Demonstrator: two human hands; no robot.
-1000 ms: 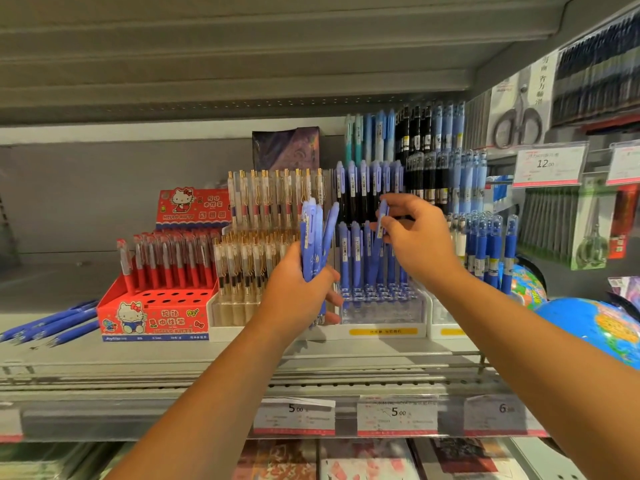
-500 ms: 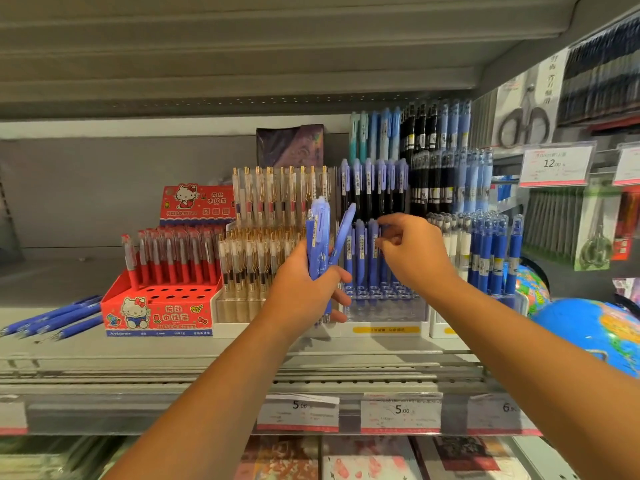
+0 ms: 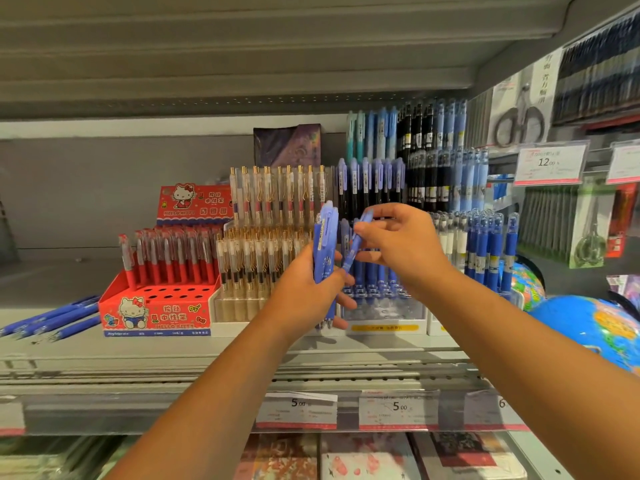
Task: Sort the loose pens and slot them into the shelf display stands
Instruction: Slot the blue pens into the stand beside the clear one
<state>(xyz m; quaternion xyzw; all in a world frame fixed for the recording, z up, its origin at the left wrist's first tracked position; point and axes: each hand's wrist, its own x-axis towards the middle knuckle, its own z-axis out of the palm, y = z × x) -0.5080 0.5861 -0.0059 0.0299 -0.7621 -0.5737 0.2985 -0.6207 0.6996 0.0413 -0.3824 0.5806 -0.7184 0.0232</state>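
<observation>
Shelf [image 3: 138, 362] stands crowd behind; left hand [image 3: 304, 292] grips pen bundle [image 3: 325, 244], right hand [image 3: 401, 244] pinches one pen [image 3: 356, 240].

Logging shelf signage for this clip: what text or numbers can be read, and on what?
"HELLO KITTY": red pen box, and its red header card.
"5.00": left shelf price tag.
"5.00": middle shelf price tag.
"12.00": hanging price tag.
Chinese lettering on the box, pen barcodes and small print: too blurred.
</observation>
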